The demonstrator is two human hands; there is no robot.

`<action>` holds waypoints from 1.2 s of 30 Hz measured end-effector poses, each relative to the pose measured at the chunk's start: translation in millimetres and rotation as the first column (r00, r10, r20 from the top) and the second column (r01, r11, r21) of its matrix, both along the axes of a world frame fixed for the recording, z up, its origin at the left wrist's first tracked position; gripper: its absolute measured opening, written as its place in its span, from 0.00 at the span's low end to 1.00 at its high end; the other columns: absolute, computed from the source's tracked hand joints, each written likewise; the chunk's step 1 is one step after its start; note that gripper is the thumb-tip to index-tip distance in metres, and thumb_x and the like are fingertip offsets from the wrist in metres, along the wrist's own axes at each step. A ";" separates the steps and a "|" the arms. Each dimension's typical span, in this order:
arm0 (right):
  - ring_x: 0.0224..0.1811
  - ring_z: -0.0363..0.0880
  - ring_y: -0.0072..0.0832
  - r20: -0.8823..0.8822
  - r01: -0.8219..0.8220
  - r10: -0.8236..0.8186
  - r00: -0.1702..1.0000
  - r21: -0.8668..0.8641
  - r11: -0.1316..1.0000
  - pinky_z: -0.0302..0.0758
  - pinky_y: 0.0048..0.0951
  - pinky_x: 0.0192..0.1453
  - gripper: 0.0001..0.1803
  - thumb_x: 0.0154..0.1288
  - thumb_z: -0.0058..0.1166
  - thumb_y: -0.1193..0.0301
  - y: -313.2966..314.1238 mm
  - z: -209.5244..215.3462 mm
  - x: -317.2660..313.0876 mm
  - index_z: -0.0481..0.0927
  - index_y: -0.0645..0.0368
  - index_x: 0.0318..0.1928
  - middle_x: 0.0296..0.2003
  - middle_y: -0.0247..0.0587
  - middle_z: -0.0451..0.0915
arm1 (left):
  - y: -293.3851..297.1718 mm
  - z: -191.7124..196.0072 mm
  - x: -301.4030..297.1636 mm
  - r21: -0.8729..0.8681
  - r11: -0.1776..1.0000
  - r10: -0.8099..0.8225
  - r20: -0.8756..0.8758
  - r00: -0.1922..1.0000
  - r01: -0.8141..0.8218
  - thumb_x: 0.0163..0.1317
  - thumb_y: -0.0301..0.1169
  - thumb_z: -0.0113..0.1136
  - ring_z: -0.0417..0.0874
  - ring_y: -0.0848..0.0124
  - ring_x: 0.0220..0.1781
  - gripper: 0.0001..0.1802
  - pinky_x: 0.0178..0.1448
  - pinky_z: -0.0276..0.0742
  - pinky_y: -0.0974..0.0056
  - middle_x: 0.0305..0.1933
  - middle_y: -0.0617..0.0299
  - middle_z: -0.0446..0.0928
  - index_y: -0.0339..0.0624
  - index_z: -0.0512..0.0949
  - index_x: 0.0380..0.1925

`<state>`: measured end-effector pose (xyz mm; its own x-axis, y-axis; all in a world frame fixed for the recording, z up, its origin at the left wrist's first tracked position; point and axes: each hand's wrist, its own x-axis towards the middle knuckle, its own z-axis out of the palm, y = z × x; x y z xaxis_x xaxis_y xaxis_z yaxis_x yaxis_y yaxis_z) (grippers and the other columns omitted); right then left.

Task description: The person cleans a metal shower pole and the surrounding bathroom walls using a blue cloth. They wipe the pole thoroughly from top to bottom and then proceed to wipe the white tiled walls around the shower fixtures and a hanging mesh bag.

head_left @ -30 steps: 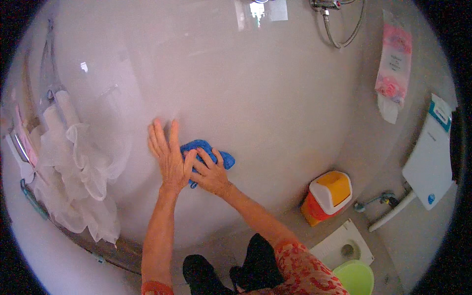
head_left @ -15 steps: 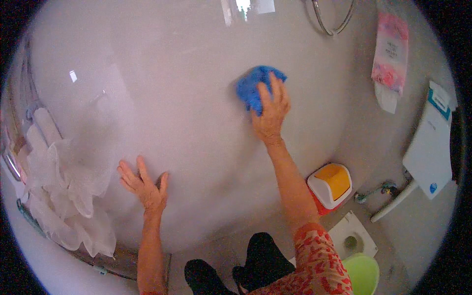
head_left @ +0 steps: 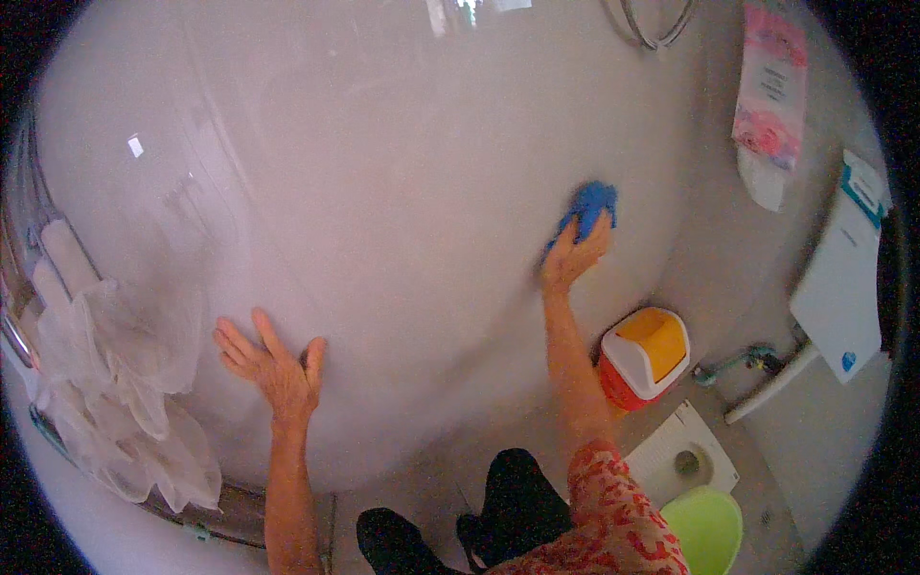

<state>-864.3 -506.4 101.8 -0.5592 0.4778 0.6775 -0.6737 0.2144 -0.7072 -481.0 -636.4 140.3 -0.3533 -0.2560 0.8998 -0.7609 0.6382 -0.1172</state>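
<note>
A glossy pale wall [head_left: 402, 192] fills the middle of the view. My right hand [head_left: 577, 257] is closed on a bunched blue cloth [head_left: 592, 207] and presses it against the wall, right of centre. Part of the cloth is hidden behind the fingers. My left hand [head_left: 276, 372] rests on the same wall, lower and to the left, fingers spread and nothing in it. Sheer whitish mesh fabric [head_left: 144, 374] hangs just left of that hand.
Below my right arm stands a red and white bin with a yellow lid [head_left: 652, 335]. Near it are a squat toilet [head_left: 707, 450] and a lime-green basin [head_left: 709, 527]. A white cistern [head_left: 834, 278], pink tissue pack [head_left: 772, 86] and shower hose [head_left: 661, 38] are at the right.
My right hand has moved the blue cloth right and downward across the wall. The left hand stays spread in nearly the same place. The view has shifted slightly.
</note>
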 end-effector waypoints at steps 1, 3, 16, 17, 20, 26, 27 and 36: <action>0.62 0.58 0.50 -0.010 0.003 -0.003 1.000 0.004 1.000 0.52 0.44 0.66 0.27 0.59 0.52 0.71 -6.4 -3.4 14.4 0.63 0.66 0.59 0.61 0.58 0.61 | -0.1 0.6 -0.5 -0.003 1.000 -0.006 -0.004 1.000 0.006 0.54 0.60 0.52 0.34 0.35 0.69 0.49 0.63 0.35 0.30 0.69 0.34 0.33 0.42 0.46 0.66; 0.64 0.54 0.51 -0.034 -0.064 0.067 0.997 0.074 0.995 0.50 0.46 0.66 0.30 0.57 0.53 0.73 -21.6 -14.5 52.6 0.61 0.64 0.60 0.63 0.57 0.56 | -1.5 0.8 1.8 -0.012 1.000 -0.007 -0.013 1.000 0.007 0.54 0.59 0.53 0.34 0.35 0.69 0.49 0.63 0.35 0.30 0.69 0.34 0.32 0.43 0.46 0.66; 0.62 0.58 0.47 -0.410 -0.224 0.584 0.700 0.650 0.726 0.53 0.58 0.62 0.19 0.54 0.53 0.67 -31.1 -50.1 174.0 0.75 0.34 0.47 0.60 0.43 0.63 | -4.4 -1.9 4.3 0.006 1.000 0.015 -0.016 1.000 -0.015 0.52 0.56 0.58 0.32 0.39 0.71 0.51 0.66 0.33 0.33 0.71 0.39 0.31 0.46 0.45 0.68; 0.62 0.58 0.47 -0.406 -0.221 0.566 0.718 0.638 0.738 0.53 0.58 0.62 0.18 0.54 0.53 0.67 -26.5 -47.7 162.6 0.75 0.34 0.47 0.60 0.43 0.63 | -4.3 -2.4 4.5 0.007 1.000 0.030 -0.011 0.999 -0.030 0.51 0.56 0.59 0.33 0.38 0.71 0.51 0.65 0.35 0.32 0.70 0.38 0.31 0.46 0.45 0.68; 0.64 0.56 0.49 -0.391 -0.198 0.466 0.794 0.559 0.805 0.52 0.59 0.62 0.19 0.54 0.53 0.68 -14.1 -45.9 120.1 0.74 0.37 0.48 0.62 0.47 0.60 | -5.0 -5.5 4.9 0.024 0.998 0.054 -0.013 0.998 -0.054 0.51 0.58 0.58 0.34 0.37 0.70 0.52 0.64 0.36 0.31 0.70 0.37 0.31 0.46 0.45 0.67; 0.65 0.54 0.53 -0.409 -0.153 0.283 0.868 0.321 0.935 0.50 0.55 0.64 0.25 0.58 0.50 0.71 5.8 -52.3 40.1 0.65 0.51 0.58 0.64 0.55 0.57 | -4.3 -3.3 3.6 -0.016 0.999 0.049 -0.005 0.999 -0.049 0.51 0.58 0.57 0.34 0.37 0.70 0.52 0.65 0.36 0.32 0.70 0.37 0.31 0.45 0.44 0.67; 0.65 0.54 0.53 -0.401 -0.152 0.245 0.883 0.249 0.956 0.49 0.53 0.65 0.25 0.60 0.48 0.70 7.6 -57.1 31.7 0.64 0.56 0.59 0.63 0.56 0.57 | -3.3 -2.2 3.9 -0.022 0.999 0.045 -0.003 0.999 -0.045 0.51 0.57 0.58 0.34 0.37 0.70 0.52 0.65 0.36 0.32 0.70 0.37 0.31 0.45 0.43 0.67; 0.66 0.50 0.53 0.254 -0.112 0.142 0.957 -0.126 0.986 0.46 0.52 0.67 0.35 0.59 0.51 0.68 11.3 -110.6 -13.1 0.54 0.61 0.65 0.65 0.57 0.53 | -2.5 2.4 0.8 -0.025 0.998 0.055 0.035 0.998 -0.054 0.54 0.61 0.52 0.32 0.36 0.70 0.51 0.64 0.35 0.31 0.70 0.37 0.30 0.44 0.42 0.67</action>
